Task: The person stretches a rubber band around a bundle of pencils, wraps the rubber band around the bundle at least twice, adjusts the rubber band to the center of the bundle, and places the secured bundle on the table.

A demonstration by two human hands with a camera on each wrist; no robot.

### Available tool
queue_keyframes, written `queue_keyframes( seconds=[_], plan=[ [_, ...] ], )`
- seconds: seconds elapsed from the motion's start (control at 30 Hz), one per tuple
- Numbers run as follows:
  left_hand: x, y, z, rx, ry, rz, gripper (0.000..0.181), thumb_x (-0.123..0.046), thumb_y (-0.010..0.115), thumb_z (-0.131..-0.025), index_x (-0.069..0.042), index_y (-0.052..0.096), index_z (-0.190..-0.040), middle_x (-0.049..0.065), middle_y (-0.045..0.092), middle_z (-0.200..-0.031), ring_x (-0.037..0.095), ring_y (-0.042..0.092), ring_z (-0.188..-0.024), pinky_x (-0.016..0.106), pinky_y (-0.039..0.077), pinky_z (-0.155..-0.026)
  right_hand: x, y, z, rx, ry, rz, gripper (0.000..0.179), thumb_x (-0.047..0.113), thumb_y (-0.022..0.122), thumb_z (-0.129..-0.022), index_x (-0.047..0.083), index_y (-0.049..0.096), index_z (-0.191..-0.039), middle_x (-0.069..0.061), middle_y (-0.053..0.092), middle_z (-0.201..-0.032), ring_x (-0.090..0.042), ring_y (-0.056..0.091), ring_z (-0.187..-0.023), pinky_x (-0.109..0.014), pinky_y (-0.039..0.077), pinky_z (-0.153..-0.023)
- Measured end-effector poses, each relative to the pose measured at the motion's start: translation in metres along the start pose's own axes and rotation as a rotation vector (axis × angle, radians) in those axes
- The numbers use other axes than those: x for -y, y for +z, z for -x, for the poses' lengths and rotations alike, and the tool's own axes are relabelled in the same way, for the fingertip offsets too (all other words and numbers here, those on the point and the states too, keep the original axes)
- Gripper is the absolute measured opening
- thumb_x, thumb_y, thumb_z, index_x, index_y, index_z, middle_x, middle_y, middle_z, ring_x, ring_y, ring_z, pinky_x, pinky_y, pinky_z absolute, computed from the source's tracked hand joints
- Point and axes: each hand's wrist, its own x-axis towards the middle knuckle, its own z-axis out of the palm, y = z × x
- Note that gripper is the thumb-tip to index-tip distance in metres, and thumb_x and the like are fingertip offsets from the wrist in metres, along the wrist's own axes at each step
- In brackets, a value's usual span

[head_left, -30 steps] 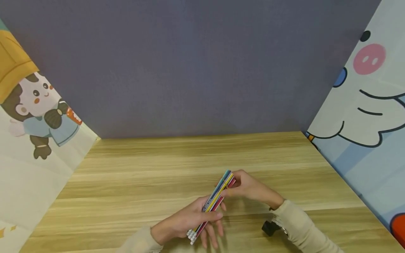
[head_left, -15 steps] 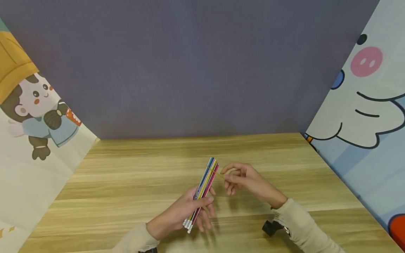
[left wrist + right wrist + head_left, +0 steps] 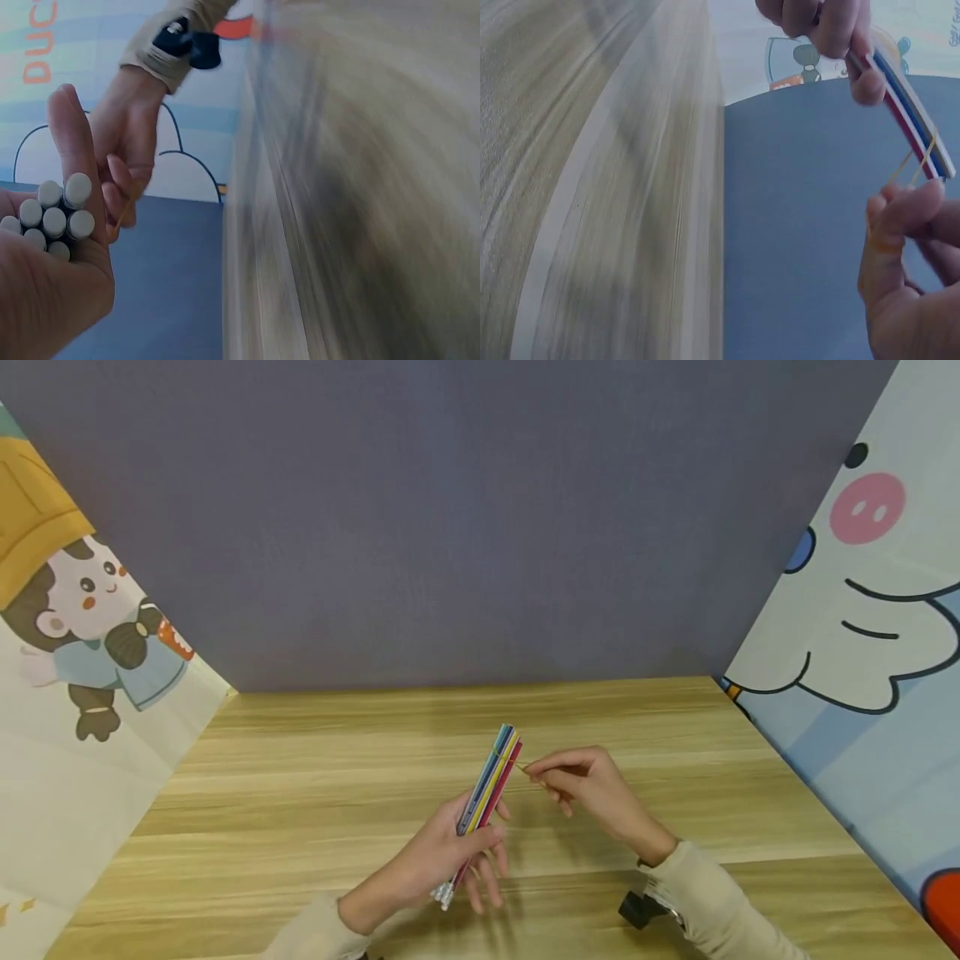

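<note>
Pencil bundle (image 3: 491,781), fingers of left hand (image 3: 441,845) clamped on it; yellow band (image 3: 924,159) round its far end, pinched by right hand (image 3: 596,787), could snap back should that pinch slip.

We count 2 hands (image 3: 603,789) at lower centre, 1 elastic band (image 3: 924,159) and 8 pencils (image 3: 54,223) showing white ends.

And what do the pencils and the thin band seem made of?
Pencils: perhaps painted wood, or plastic; smooth, coloured sides. Their white ends look matte, maybe rubbery. Thin band: likely rubber, finish unclear; strands look taut toward the right hand.
</note>
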Motion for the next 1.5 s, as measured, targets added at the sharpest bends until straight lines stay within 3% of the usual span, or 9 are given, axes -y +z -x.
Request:
queue_keyframes(
  seconds=[0.33, 0.57, 0.7, 0.83, 1.0, 1.1, 1.17, 1.3, 1.5],
  plan=[
    [0.003, -0.003, -0.002, -0.062, 0.014, -0.163, 0.029, -0.021, 0.053, -0.104, -0.004, 0.046, -0.127, 0.018, 0.066, -0.082, 0.028, 0.071, -0.057, 0.052, 0.058, -0.045, 0.004, 0.005, 0.002, -0.017, 0.095, 0.027, 0.018, 0.011, 0.065, -0.097, -0.002, 0.073, -0.107, -0.009, 0.063, -0.067, -0.01, 0.049, -0.043, -0.03, 0.049, -0.034],
    [0.004, -0.004, -0.002, -0.105, 0.003, -0.209, 0.023, -0.017, 0.054, -0.104, -0.009, 0.049, -0.125, 0.018, 0.066, -0.081, 0.034, 0.07, -0.056, 0.05, 0.057, -0.042, 0.002, 0.005, 0.001, -0.127, 0.104, 0.028, 0.019, 0.011, 0.064, -0.098, -0.001, 0.073, -0.109, -0.018, 0.06, -0.063, -0.015, 0.052, -0.042, -0.036, 0.054, -0.038],
    [0.003, -0.004, -0.002, -0.111, 0.001, -0.206, 0.022, -0.016, 0.054, -0.104, -0.009, 0.049, -0.124, 0.018, 0.066, -0.081, 0.035, 0.069, -0.056, 0.051, 0.057, -0.042, 0.003, 0.007, 0.004, -0.203, 0.041, 0.049, 0.018, 0.007, 0.064, -0.097, -0.003, 0.072, -0.109, -0.019, 0.062, -0.08, -0.017, 0.058, -0.048, -0.039, 0.057, -0.042],
    [0.001, -0.004, -0.004, -0.112, -0.003, -0.198, 0.023, -0.017, 0.054, -0.104, -0.01, 0.049, -0.125, 0.02, 0.066, -0.081, 0.036, 0.069, -0.055, 0.052, 0.057, -0.042, 0.005, 0.01, 0.008, -0.271, -0.091, 0.109, 0.015, 0.005, 0.064, -0.097, -0.002, 0.073, -0.107, -0.02, 0.06, -0.096, -0.02, 0.06, -0.053, -0.04, 0.058, -0.043],
    [0.002, -0.003, -0.006, -0.103, -0.002, -0.208, 0.022, -0.014, 0.053, -0.104, -0.01, 0.049, -0.125, 0.019, 0.066, -0.081, 0.033, 0.069, -0.055, 0.052, 0.056, -0.041, 0.004, 0.011, 0.011, -0.29, -0.174, 0.207, 0.015, -0.003, 0.06, -0.097, 0.001, 0.075, -0.1, -0.016, 0.061, -0.1, -0.021, 0.061, -0.053, -0.04, 0.057, -0.042],
    [0.005, -0.002, -0.006, -0.078, -0.005, -0.232, 0.021, -0.009, 0.051, -0.104, -0.01, 0.049, -0.125, 0.017, 0.066, -0.079, 0.031, 0.069, -0.054, 0.054, 0.055, -0.04, 0.002, 0.01, 0.01, -0.199, -0.093, 0.314, 0.017, -0.003, 0.061, -0.096, 0.004, 0.077, -0.098, -0.012, 0.064, -0.1, -0.018, 0.058, -0.048, -0.035, 0.054, -0.038],
    [0.006, -0.002, -0.006, -0.058, -0.003, -0.259, 0.022, -0.007, 0.05, -0.104, -0.01, 0.049, -0.126, 0.017, 0.066, -0.078, 0.029, 0.069, -0.053, 0.056, 0.054, -0.04, 0.0, 0.009, 0.008, -0.075, 0.006, 0.354, 0.014, 0.003, 0.066, -0.094, 0.007, 0.078, -0.1, -0.012, 0.068, -0.094, -0.013, 0.052, -0.043, -0.029, 0.05, -0.034],
    [0.009, -0.002, -0.003, -0.015, 0.016, -0.355, 0.022, -0.004, 0.049, -0.104, -0.006, 0.049, -0.126, 0.017, 0.064, -0.076, 0.023, 0.068, -0.051, 0.051, 0.053, -0.036, -0.004, 0.003, 0.004, 0.211, 0.18, 0.279, 0.014, 0.017, 0.075, -0.09, 0.013, 0.078, -0.102, -0.009, 0.069, -0.081, -0.006, 0.039, -0.039, -0.019, 0.037, -0.032],
    [0.012, -0.005, 0.001, 0.083, 0.002, -0.499, 0.021, 0.0, 0.047, -0.103, -0.005, 0.05, -0.123, 0.01, 0.065, -0.072, 0.01, 0.065, -0.047, 0.038, 0.053, -0.033, -0.01, -0.008, 0.002, 0.443, 0.188, 0.21, 0.015, 0.02, 0.081, -0.085, 0.009, 0.075, -0.095, 0.001, 0.058, -0.062, -0.004, 0.035, -0.041, -0.016, 0.032, -0.034]
  ],
)
